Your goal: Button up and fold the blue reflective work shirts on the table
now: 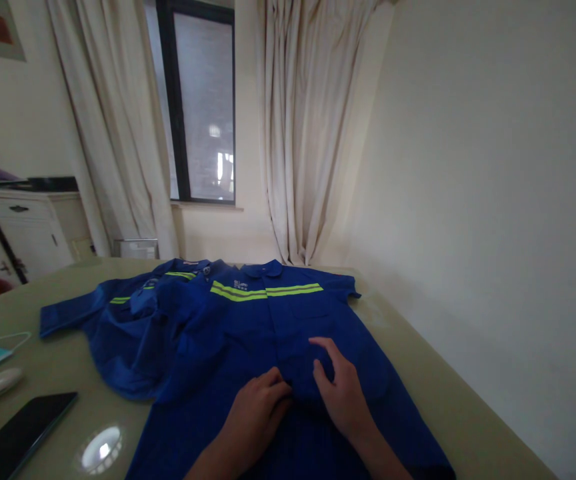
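Head view: I see the left hand (pixel 262 405) curled at the blue jacket (pixel 288 333), its grip unclear, the right hand (pixel 342 393) over it, thumb and forefinger apart. The jacket lies front-up on the counter (pixel 68 367); light, even handling should limit creasing.

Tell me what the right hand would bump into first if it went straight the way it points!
Probably the blue shirt: the right hand points forward over its front, though any gap between them is hard to judge.
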A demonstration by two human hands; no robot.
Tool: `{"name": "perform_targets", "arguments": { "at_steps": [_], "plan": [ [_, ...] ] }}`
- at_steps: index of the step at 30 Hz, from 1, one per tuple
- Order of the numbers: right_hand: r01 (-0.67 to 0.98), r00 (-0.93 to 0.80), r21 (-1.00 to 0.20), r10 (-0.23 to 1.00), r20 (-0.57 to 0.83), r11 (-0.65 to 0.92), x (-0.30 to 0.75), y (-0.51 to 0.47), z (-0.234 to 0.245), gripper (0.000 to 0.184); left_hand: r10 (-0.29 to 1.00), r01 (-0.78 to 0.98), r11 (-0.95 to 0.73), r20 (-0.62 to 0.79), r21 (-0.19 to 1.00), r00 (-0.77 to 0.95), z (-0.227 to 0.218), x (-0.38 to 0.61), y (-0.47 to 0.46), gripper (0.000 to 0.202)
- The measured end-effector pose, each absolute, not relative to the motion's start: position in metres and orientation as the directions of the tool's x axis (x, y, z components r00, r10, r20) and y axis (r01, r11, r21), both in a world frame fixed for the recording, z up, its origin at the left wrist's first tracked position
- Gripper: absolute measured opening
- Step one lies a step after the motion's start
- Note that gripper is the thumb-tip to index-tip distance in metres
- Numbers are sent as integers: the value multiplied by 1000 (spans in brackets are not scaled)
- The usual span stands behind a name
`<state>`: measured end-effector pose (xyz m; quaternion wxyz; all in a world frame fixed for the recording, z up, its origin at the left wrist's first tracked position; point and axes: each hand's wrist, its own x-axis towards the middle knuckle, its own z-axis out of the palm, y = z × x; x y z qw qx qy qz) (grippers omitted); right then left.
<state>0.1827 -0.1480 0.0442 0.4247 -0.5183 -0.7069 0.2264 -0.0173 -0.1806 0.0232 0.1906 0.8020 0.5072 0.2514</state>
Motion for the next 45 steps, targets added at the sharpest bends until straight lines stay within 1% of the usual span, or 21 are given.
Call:
{"name": "perform_targets", "arguments": {
  "at_steps": [1,2,3,4,5,6,7,9,10,12,16,19,23,29,32,34,37,41,43,45],
  "plan": [
    [677,-131,-641,916,380,362,184,-148,43,27,908,702,-416,228,578,351,23,-17,-181,19],
    [778,-151,-521,910,387,351,184,-148,41,24,909,689,-416,242,594,340,23,-17,-181,19],
    [840,-170,-420,902,398,343,184,-148,40,24,911,684,-412,250,602,329,22,-16,-181,19],
    [868,-194,-347,887,419,354,183,-149,40,26,914,687,-406,253,602,318,21,-16,-181,19],
    [868,-236,-305,865,443,393,181,-151,41,29,917,694,-400,253,599,310,20,-16,-181,19],
    [843,-292,-288,837,463,454,180,-153,43,31,919,698,-395,254,597,302,19,-17,-180,20],
    [800,-363,-286,805,469,528,177,-155,45,32,920,697,-393,257,600,297,18,-17,-179,20],
    [687,-516,-304,737,436,660,173,-159,49,31,919,677,-394,263,621,293,15,-18,-178,22],
    [643,-570,-320,714,407,696,172,-161,50,32,918,666,-396,267,632,293,14,-19,-177,23],
    [622,-611,-343,710,350,704,170,-162,50,31,919,657,-394,274,643,283,12,-21,-175,23],
    [670,-584,-373,766,268,642,173,-156,43,15,926,689,-375,290,620,243,8,-22,-174,19],
    [664,-582,-400,773,253,631,173,-154,40,17,939,701,-337,275,628,206,8,-22,-173,13],
    [690,-572,-371,782,247,621,169,-156,39,13,954,704,-291,251,648,163,10,-22,-173,10],
    [733,-546,-360,815,194,577,172,-153,36,7,937,700,-345,268,626,222,8,-23,-173,12],
    [749,-535,-353,826,179,561,174,-154,39,8,926,696,-374,284,614,248,7,-23,-175,15],
    [736,-526,-384,828,192,557,174,-156,41,9,924,696,-378,295,611,243,7,-23,-175,20],
    [706,-493,-465,842,219,534,171,-158,43,10,929,700,-365,286,615,233,7,-24,-174,28],
    [663,-428,-571,871,242,484,166,-161,40,9,931,659,-365,264,658,252,7,-25,-173,28],
    [650,-415,-591,875,251,477,164,-163,39,10,930,616,-367,257,697,263,8,-25,-173,26],
    [660,-421,-568,869,262,491,162,-165,38,14,939,601,-342,237,722,250,9,-23,-173,25]
  ]
}}
